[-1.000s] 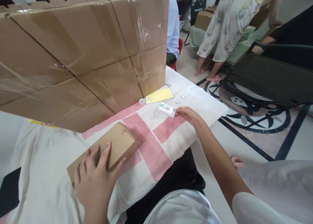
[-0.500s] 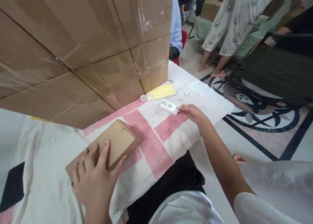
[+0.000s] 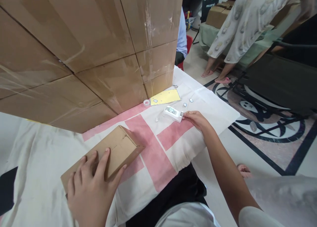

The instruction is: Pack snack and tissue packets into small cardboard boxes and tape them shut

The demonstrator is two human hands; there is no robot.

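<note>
The left hand (image 3: 90, 184) lies spread over a small cardboard box (image 3: 119, 144) near the desk's (image 3: 215, 104) near edge, fingers on top and thumb along the side, probably to steady it. The right hand (image 3: 196, 119) has its fingertips bent against the end of a white case (image 3: 170, 113) toward the desk's right corner; whether they pinch anything, I cannot tell. Beyond the case, a yellow sheet (image 3: 169, 95) lies flat beside stacked cartons (image 3: 106, 75), seemingly within easy reach.
</note>
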